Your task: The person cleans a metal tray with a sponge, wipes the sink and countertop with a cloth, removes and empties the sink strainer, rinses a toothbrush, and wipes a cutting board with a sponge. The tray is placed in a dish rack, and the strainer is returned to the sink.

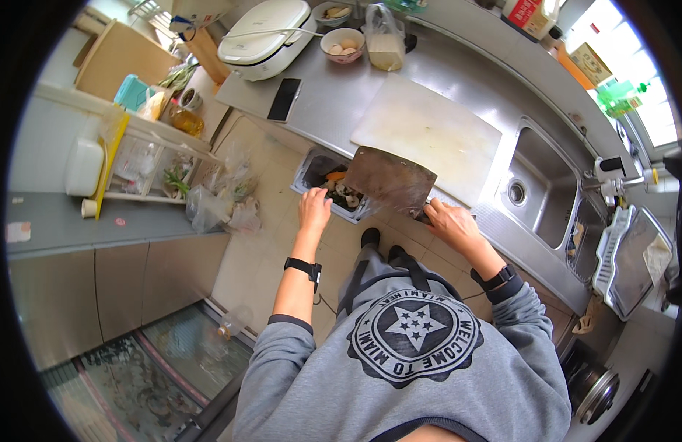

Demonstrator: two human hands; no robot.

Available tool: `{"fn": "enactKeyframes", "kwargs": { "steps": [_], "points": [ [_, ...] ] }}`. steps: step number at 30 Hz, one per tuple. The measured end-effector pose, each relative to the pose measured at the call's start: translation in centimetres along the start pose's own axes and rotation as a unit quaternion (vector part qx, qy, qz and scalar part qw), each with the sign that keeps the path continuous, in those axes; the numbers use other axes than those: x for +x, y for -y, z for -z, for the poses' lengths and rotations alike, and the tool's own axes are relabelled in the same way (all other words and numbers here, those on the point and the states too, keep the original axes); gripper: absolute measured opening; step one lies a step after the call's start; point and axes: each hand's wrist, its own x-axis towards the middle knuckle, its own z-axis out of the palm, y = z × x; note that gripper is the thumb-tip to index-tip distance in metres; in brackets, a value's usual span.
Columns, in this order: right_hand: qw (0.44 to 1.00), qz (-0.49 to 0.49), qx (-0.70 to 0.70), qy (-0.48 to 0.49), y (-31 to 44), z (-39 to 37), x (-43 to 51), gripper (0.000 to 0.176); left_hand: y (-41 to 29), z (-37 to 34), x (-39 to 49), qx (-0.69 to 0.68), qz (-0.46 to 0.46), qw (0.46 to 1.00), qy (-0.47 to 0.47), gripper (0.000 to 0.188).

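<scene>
My right hand (pixel 450 224) grips the handle of a wide cleaver (pixel 390 179). Its stained brown blade stretches left past the counter's front edge, above part of a waste bin (pixel 301 179). That grey bin stands below the counter, with food scraps (pixel 341 193) inside, among them something orange. Over the bin's near left rim is my left hand (pixel 314 210), its fingers loosely bent and nothing visible in it. Behind the cleaver, a white cutting board (pixel 435 132) lies on the steel counter (pixel 324 105) with a few small bits on its surface.
A phone (pixel 284 99), a white electric appliance (pixel 266 38), a bowl of eggs (pixel 342 45) and a plastic bag (pixel 385 41) stand on the counter's left part. To the right is a sink (pixel 540 188). Plastic bags (pixel 225 204) hang off a shelf at left.
</scene>
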Motion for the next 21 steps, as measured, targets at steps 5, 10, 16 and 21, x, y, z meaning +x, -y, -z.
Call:
{"fn": "enactKeyframes", "kwargs": {
  "steps": [5, 10, 16, 21],
  "points": [
    [1.0, 0.002, -0.01, 0.024, 1.2, -0.4, -0.1, 0.03, -8.0, 2.8, 3.8, -0.132, -0.145, 0.979, -0.06, 0.018],
    [0.999, 0.028, -0.02, 0.005, 3.2, -0.7, 0.8, 0.03, -12.5, 3.6, 3.3, -0.172, -0.337, 0.92, 0.097, 0.047],
    [0.997, 0.065, -0.036, -0.035, 4.9, -1.2, 2.0, 0.015, -10.3, 1.7, 2.3, -0.121, -0.287, 0.939, 0.143, 0.066],
    [0.999, 0.048, -0.018, 0.001, 5.8, -0.8, 2.3, 0.021, -5.3, 0.7, 2.3, -0.112, -0.182, 0.967, 0.141, 0.076]
  ]
}}
